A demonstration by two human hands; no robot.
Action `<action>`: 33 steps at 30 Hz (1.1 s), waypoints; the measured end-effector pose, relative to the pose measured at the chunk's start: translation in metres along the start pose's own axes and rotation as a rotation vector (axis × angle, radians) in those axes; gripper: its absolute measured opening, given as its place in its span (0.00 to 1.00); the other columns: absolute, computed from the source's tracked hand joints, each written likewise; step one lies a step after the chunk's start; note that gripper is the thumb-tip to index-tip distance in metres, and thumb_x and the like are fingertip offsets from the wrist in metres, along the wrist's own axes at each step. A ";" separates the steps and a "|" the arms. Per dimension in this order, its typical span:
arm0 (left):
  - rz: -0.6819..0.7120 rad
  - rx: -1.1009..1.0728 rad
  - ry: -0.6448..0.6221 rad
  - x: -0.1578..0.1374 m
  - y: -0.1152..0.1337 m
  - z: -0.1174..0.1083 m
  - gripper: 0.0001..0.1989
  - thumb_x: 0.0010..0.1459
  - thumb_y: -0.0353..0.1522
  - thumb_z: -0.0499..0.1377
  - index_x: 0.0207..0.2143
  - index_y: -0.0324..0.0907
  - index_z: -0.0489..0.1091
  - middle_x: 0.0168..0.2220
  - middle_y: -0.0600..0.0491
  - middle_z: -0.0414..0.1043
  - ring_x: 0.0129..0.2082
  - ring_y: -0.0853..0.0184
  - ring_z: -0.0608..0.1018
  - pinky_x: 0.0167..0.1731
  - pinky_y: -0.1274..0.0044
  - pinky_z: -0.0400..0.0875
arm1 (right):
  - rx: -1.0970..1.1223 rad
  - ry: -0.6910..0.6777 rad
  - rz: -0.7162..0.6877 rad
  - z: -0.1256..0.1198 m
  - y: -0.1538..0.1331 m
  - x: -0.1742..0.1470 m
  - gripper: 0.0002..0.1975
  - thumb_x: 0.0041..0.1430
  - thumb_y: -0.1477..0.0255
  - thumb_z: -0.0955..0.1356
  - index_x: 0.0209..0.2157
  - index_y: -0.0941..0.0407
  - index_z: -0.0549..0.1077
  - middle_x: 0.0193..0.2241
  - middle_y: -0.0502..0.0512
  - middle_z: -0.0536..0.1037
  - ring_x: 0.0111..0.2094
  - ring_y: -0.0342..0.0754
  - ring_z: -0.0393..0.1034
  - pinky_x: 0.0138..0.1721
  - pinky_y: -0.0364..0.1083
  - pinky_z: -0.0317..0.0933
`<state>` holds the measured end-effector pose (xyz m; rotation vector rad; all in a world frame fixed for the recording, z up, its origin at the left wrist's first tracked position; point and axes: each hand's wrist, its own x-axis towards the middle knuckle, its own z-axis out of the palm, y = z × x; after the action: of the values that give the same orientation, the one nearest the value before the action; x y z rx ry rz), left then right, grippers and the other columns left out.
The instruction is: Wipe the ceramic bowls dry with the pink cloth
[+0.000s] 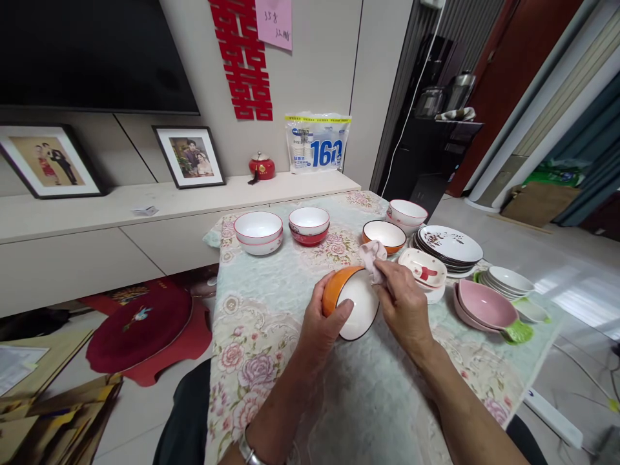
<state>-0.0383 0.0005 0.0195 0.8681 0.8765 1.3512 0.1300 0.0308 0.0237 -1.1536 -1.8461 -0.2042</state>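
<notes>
Tilted on its side above the table, an orange bowl with a white inside and a dark rim is gripped by my left hand, thumb over the rim and fingers behind the outer wall. My right hand pinches a pale pinkish cloth against the bowl's upper right rim. Just beyond stands a second orange bowl, upright. To the right of my right hand lie small cream dishes with a red pattern.
White bowls with pink rims and a red-and-white stack of bowls stand at the back left of the floral tablecloth. Rightward are stacked plates, pink dishes and small white bowls. A red stool is at left.
</notes>
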 end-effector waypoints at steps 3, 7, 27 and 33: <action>-0.005 0.091 -0.025 0.001 -0.002 -0.001 0.34 0.48 0.35 0.68 0.58 0.41 0.65 0.56 0.45 0.72 0.54 0.52 0.74 0.52 0.65 0.70 | -0.024 0.015 -0.186 -0.008 -0.014 0.002 0.22 0.64 0.82 0.62 0.57 0.55 0.68 0.50 0.65 0.75 0.51 0.55 0.69 0.51 0.58 0.65; 0.041 0.154 -0.090 0.003 0.001 0.002 0.25 0.46 0.32 0.68 0.49 0.41 0.72 0.46 0.48 0.78 0.48 0.52 0.78 0.50 0.63 0.72 | 0.022 -0.117 -0.422 -0.020 -0.035 0.003 0.19 0.66 0.80 0.63 0.58 0.58 0.68 0.50 0.64 0.76 0.53 0.54 0.68 0.53 0.55 0.64; 0.078 0.144 -0.106 -0.005 0.006 0.000 0.38 0.46 0.32 0.67 0.60 0.43 0.60 0.61 0.44 0.65 0.59 0.51 0.70 0.59 0.62 0.65 | 0.495 -0.265 0.576 0.001 0.004 -0.001 0.15 0.61 0.62 0.66 0.46 0.55 0.72 0.27 0.50 0.78 0.24 0.47 0.71 0.26 0.46 0.65; 0.113 -0.014 -0.132 -0.005 0.007 0.003 0.38 0.46 0.34 0.69 0.59 0.44 0.58 0.61 0.44 0.65 0.59 0.53 0.71 0.56 0.66 0.68 | 0.887 -0.431 0.928 0.007 -0.001 -0.005 0.21 0.55 0.50 0.68 0.25 0.53 0.63 0.10 0.44 0.66 0.10 0.45 0.61 0.12 0.43 0.54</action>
<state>-0.0384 -0.0040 0.0272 0.9967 0.7243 1.3781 0.1259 0.0307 0.0166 -1.2813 -1.2661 1.3286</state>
